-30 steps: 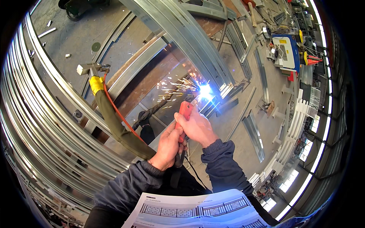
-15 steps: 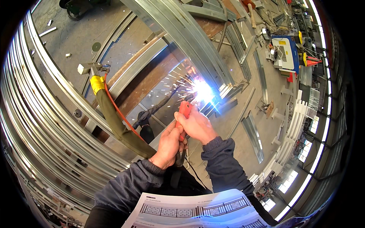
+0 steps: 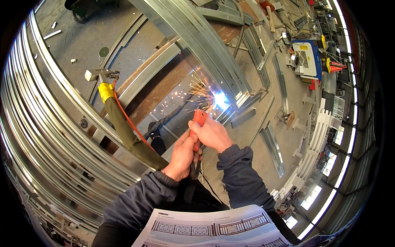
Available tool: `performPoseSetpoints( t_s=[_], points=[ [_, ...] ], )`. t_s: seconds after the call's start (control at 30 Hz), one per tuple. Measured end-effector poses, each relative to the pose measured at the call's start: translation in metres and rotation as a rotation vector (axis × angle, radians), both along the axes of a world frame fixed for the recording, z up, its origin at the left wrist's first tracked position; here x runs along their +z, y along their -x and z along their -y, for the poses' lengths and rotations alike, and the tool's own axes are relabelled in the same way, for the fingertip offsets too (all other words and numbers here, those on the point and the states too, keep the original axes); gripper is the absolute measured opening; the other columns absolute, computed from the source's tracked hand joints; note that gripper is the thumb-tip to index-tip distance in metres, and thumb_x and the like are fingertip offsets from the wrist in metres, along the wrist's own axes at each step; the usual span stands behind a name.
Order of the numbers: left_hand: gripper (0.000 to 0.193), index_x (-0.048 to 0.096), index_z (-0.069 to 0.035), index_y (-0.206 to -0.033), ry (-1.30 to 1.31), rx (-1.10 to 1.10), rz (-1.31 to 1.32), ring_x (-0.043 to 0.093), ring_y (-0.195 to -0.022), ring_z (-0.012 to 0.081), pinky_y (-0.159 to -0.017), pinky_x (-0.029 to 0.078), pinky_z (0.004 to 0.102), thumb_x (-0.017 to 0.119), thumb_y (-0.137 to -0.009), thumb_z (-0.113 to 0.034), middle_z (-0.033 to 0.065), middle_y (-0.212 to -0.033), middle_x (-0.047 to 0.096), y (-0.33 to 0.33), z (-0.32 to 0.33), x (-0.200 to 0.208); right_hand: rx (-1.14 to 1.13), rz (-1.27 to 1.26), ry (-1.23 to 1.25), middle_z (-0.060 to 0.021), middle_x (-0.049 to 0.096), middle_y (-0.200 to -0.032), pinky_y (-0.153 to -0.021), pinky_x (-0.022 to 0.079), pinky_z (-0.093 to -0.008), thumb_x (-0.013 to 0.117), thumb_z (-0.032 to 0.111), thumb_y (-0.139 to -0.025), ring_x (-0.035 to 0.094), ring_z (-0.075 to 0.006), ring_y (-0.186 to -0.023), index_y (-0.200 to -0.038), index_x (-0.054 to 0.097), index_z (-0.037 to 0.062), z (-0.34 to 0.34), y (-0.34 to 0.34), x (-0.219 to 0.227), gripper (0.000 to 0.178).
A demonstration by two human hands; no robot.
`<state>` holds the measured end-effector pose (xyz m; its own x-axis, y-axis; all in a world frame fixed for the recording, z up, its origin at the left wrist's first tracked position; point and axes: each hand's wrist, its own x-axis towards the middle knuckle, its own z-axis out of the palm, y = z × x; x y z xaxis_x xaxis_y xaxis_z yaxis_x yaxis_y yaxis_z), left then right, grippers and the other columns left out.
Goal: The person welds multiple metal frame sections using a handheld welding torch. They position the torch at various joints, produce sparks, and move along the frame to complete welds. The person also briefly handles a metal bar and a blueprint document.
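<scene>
Both of my hands are closed round the red handle of a welding torch (image 3: pixel 200 117). My right hand (image 3: pixel 212 134) wraps its upper part, and my left hand (image 3: pixel 181 157) grips lower down, close to a dark cable. Past the right fingers, a blue-white arc (image 3: pixel 221 100) glows at the end of a bundle of long galvanized steel profiles (image 3: pixel 210 53). Orange sparks spray from it toward the left. Glare and my right hand hide the torch tip and the exact spot it meets.
Shiny steel tubes (image 3: pixel 53 136) lie in rows at left. A yellow-taped torch-like tool (image 3: pixel 105 91) with a green sleeve and red hose rests across them. A brown steel beam (image 3: pixel 158 88) runs below the profiles. Printed sheets (image 3: pixel 185 220) lie in front of me; a blue-white machine (image 3: pixel 306 59) stands right.
The arc's glare has shrunk and dimmed, so more of the profile ends shows. The sparks have a different spread. Both hands keep nearly the same place on the torch.
</scene>
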<state>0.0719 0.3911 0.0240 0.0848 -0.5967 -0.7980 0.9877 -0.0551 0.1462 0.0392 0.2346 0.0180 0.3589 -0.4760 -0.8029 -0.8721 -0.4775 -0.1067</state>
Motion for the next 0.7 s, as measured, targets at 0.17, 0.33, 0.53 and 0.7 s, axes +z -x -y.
performPoseSetpoints(
  t_s=[0.17,0.33,0.53,0.7],
  points=[
    [0.024,0.066,-0.01,-0.114,-0.004,0.013,0.006,0.048,-0.055,0.01,-0.059,0.05,0.0307,0.05,-0.114,-0.027,-0.0024,-0.082,0.053,0.003,0.002,-0.004,0.022,-0.039,-0.029,-0.0276,0.076,-0.117,-0.096,0.055,-0.0549,0.061,0.056,-0.104,0.071,-0.0503,-0.113,-0.121,0.072,0.0042,0.004,-0.007,0.002,0.056],
    [0.024,0.066,-0.01,-0.113,0.001,0.006,0.009,0.048,-0.055,0.0098,-0.06,0.051,0.0309,0.05,-0.115,-0.029,-0.0026,-0.083,0.054,0.003,0.002,-0.006,0.028,-0.029,-0.031,-0.0268,0.077,-0.115,-0.096,0.055,-0.0541,0.059,0.056,-0.104,0.072,-0.0495,-0.112,-0.117,0.072,0.0034,0.004,-0.009,0.003,0.056],
    [0.025,0.066,-0.01,-0.115,-0.014,0.017,0.007,0.049,-0.056,0.0097,-0.06,0.053,0.0316,0.05,-0.115,-0.029,-0.0025,-0.084,0.054,0.001,0.004,-0.001,0.029,-0.011,-0.034,-0.0263,0.077,-0.116,-0.097,0.055,-0.054,0.058,0.056,-0.105,0.071,-0.0495,-0.113,-0.119,0.071,0.0041,0.006,-0.006,-0.001,0.055],
    [0.022,0.064,-0.01,-0.11,-0.023,0.013,0.002,0.049,-0.056,0.0106,-0.06,0.052,0.0318,0.052,-0.114,-0.028,-0.0017,-0.083,0.054,0.001,0.005,-0.003,0.04,-0.021,-0.074,-0.0261,0.076,-0.116,-0.097,0.054,-0.0538,0.059,0.055,-0.104,0.07,-0.0491,-0.112,-0.119,0.07,0.004,0.009,-0.008,-0.001,0.054]
  ],
)
